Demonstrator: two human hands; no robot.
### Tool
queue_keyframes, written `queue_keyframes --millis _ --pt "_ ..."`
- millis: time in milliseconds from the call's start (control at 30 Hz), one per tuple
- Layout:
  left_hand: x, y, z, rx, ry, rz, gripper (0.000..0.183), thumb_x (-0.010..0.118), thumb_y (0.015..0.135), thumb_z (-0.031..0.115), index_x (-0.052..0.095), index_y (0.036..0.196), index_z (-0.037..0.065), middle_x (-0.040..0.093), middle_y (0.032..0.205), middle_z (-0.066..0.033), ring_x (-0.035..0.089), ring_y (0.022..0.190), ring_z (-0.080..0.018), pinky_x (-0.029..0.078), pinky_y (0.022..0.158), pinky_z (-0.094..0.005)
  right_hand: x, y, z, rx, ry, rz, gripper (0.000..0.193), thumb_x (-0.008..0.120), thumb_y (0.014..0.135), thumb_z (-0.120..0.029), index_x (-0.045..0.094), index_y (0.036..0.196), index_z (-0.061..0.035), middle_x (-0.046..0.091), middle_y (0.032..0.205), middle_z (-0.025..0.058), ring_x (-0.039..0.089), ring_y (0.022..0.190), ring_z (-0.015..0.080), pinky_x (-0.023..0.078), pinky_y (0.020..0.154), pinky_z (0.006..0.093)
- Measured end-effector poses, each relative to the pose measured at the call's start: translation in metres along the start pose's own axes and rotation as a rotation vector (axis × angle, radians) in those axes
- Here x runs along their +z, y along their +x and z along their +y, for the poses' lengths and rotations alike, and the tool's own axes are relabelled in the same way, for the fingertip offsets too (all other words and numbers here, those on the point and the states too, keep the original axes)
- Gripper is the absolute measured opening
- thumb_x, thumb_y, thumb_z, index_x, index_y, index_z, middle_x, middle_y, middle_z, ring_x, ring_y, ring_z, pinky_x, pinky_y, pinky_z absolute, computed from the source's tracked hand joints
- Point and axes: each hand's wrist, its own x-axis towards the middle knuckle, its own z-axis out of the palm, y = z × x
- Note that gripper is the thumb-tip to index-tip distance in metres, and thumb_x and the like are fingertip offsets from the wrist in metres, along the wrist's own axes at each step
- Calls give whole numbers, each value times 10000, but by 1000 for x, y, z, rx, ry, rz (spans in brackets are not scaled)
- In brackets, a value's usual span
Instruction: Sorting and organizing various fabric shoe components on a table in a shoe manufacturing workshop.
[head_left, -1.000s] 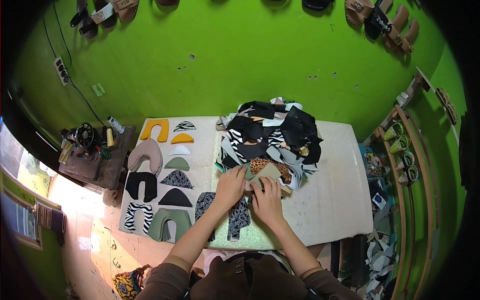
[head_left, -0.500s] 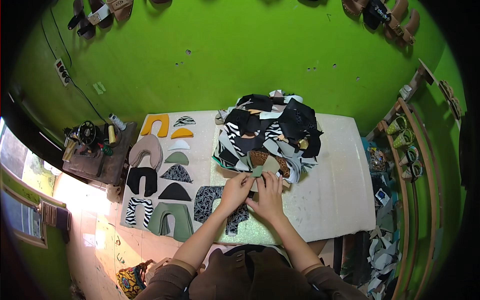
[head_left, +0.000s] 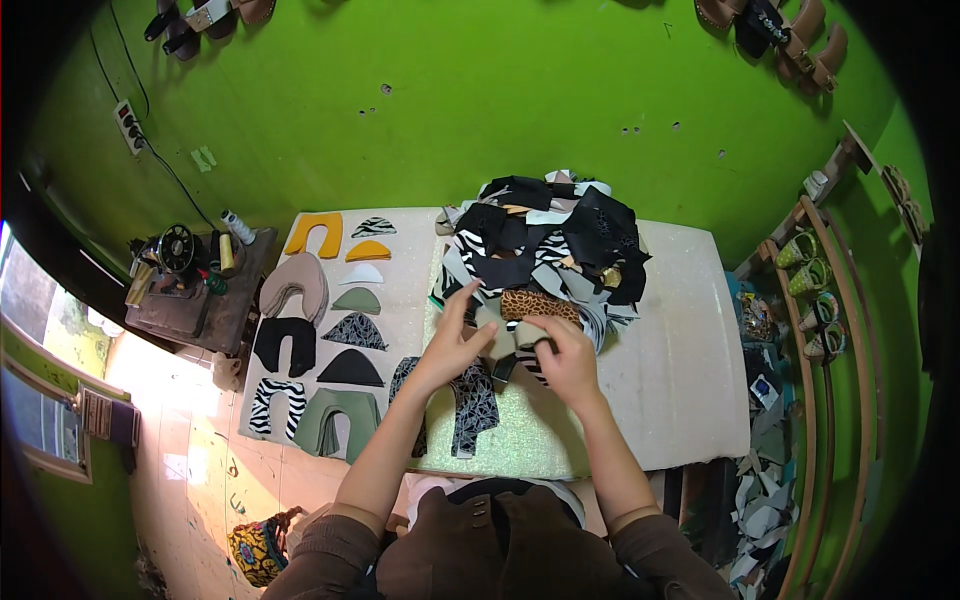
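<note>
A large heap of fabric or leather-like scraps (head_left: 510, 265) rises at the table's back middle, with black, white, zebra and grey pieces mixed. At its near edge lies a leopard-print piece (head_left: 540, 305). My left hand (head_left: 455, 348) is open, thumb and fingers apart, beside grey-green scraps at the pile's front. My right hand (head_left: 565, 362) is closed, its fingertips pinching a small beige scrap (head_left: 527, 338), partly hidden by the fingers. Under my left wrist lies a black-and-grey patterned U-shaped piece (head_left: 474, 410), partly covered by the forearm.
Cut pieces lie in columns at left: an orange U-shape (head_left: 314, 234), green U-shapes (head_left: 338, 422), a black half-moon (head_left: 350, 367) and several others. A sewing machine (head_left: 176, 255) stands at far left. Sandals hang on the wall; a wooden rack (head_left: 815, 260) stands right.
My hands, close together before, have moved apart. My left hand has opened its fingers. The green and beige scraps between them have shifted, and more of the leopard-print piece shows.
</note>
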Motion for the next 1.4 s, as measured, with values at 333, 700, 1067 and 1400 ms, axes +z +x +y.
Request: queue_keyframes --millis 333,700,1067,1400 --pt "2 -17 48 -21 -359 -229 647 653 773 174 318 1310 38 550 1031 -122 539 972 -201 444 751 -295 2 33 -21 67 135 -145 195 544 793 -105 618 965 -47 652 836 109 641 719 265 488 646 315" --pt "-74 -56 5 3 -595 -351 771 721 707 80 285 1342 77 499 956 -59 500 881 -142 399 817 -275 53 25 -35 250 332 -181 188 592 825 -142 606 946 2 641 801 92 594 715 132 458 659 262" --pt "-162 -133 -107 -533 -484 -34 213 545 895 208 581 946 4 599 771 -11 538 653 -57 430 596 -203 167 -10 -50 523 524 -467 270 513 909 -281 583 911 -20 542 694 -4 467 631 49 400 574 221" --pt "-186 -194 -182 -632 -128 229 221 571 863 173 610 911 -39 634 719 -64 558 642 -84 433 591 -220 271 -87 -64 513 211 -471 265 522 899 -235 543 997 10 562 700 48 490 624 106 406 572 273"
